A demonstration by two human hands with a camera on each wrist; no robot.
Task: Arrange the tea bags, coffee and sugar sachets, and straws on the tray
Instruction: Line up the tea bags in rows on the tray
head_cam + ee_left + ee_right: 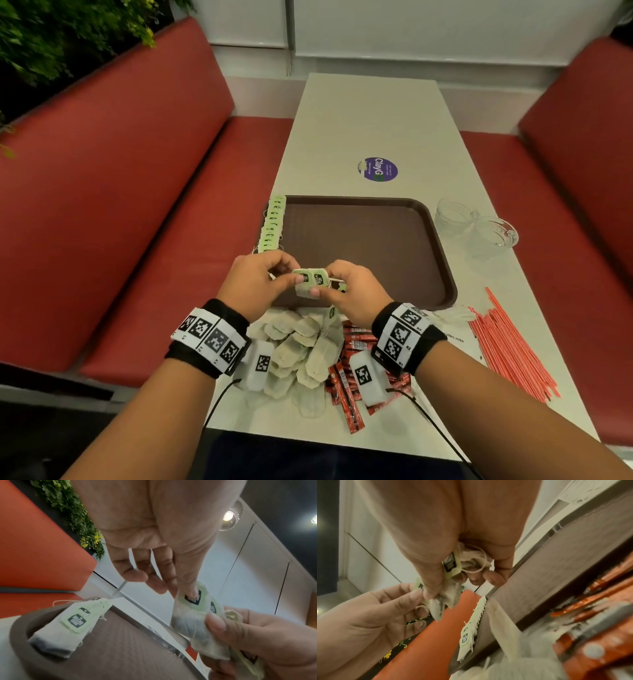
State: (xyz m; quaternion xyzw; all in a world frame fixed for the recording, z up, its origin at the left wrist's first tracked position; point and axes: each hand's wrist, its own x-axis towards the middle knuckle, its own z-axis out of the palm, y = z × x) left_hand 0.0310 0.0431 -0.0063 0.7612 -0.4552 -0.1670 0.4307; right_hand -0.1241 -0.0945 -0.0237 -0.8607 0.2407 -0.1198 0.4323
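Over the near left corner of the brown tray (363,246), both hands work on a small bunch of tea bags (310,283) with green tags. My left hand (294,273) pinches the leftmost bag (187,616), thumb on its tag. My right hand (322,282) grips the rest of the bunch (452,566), strings bunched in the palm. A row of tea bags (274,222) stands along the tray's left edge. On the table near me lie a pile of tea bags (301,346), red sachets (354,342) and red straws (510,346).
Two clear glass cups (476,224) stand right of the tray. A purple round sticker (378,169) is on the table (370,113) beyond it. Red bench seats (137,205) run along both sides. Most of the tray's floor is bare.
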